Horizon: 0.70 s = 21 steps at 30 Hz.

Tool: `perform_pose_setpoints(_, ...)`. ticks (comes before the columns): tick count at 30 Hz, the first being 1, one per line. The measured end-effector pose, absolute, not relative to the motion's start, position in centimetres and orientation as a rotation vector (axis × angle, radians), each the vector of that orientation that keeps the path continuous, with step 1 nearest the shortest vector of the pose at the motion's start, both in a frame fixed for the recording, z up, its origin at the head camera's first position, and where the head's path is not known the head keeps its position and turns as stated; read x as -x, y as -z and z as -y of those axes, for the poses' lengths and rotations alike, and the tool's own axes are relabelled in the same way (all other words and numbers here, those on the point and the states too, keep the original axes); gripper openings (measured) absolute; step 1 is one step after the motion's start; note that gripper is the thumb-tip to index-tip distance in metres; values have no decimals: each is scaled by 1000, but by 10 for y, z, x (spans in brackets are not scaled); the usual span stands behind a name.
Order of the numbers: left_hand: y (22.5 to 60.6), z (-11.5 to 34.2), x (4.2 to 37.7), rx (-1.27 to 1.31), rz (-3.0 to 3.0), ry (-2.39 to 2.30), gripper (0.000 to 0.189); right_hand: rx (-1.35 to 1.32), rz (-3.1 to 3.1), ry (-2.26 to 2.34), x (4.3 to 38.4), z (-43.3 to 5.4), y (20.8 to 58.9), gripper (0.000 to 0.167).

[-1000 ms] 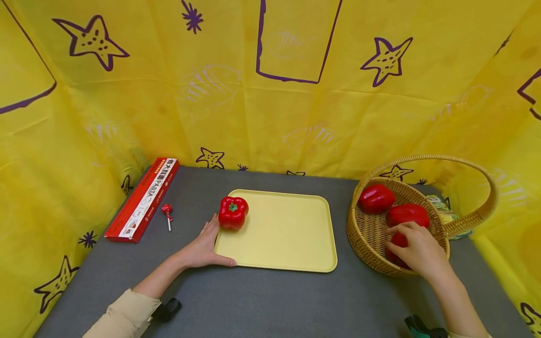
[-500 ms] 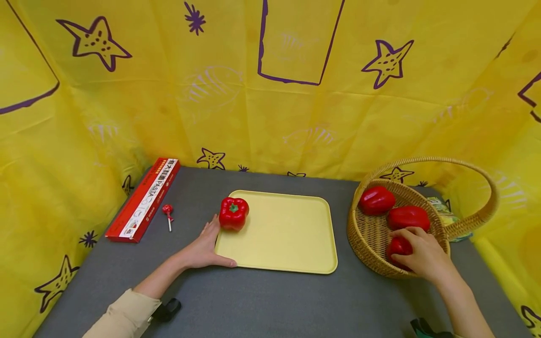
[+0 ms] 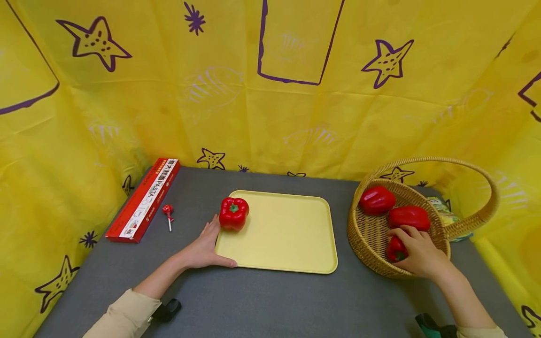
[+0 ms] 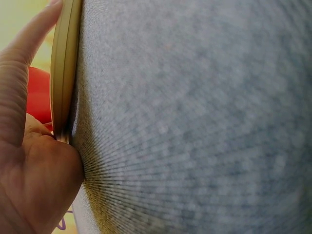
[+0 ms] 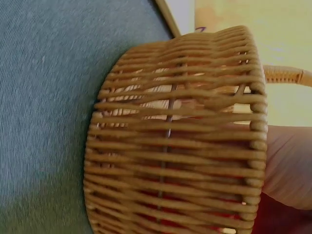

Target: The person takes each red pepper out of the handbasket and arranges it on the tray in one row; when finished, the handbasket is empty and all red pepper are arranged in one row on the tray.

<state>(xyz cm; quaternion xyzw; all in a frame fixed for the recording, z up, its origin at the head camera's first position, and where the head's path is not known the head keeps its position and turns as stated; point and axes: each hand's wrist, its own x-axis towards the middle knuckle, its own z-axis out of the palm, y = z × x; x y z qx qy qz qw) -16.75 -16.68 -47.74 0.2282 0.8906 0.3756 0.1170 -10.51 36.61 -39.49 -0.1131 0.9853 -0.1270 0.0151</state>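
At the left end of the yellow tray, my left hand rests with straight fingers along the edge and its thumb at the front corner. The left wrist view shows the tray's rim right against the hand. One red bell pepper sits on the tray beside the fingertips. My right hand reaches into the wicker basket and grips a smaller red bell pepper, its green stem facing front. Two longer red peppers, one at the back, lie behind it.
A red pasta box lies at the table's left edge, with a red lollipop beside it. Behind the basket's tall handle is a green-and-white packet. A yellow patterned cloth surrounds the table.
The small bell pepper in my right hand has turned, so its green stem now shows. My right fingers have shifted around it inside the basket. The left hand stays in place.
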Motion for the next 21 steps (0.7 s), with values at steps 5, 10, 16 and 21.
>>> perform_pose_setpoints(5, 478, 167, 168, -672, -2605, -1104, 127, 361, -3035, 389, 106, -369, 392, 74)
perform_pose_setpoints(10, 479, 167, 168, -672, -2606, -1108, 128, 409, -3029, 388, 108, -373, 392, 78)
perform_pose_setpoints(16, 479, 167, 168, -676, -2606, -1110, 129, 432, -3021, 411, 110, -375, 393, 80)
perform_pose_setpoints(21, 478, 167, 168, -668, -2606, -1109, 129, 419, -3004, 416, 114, -373, 391, 78)
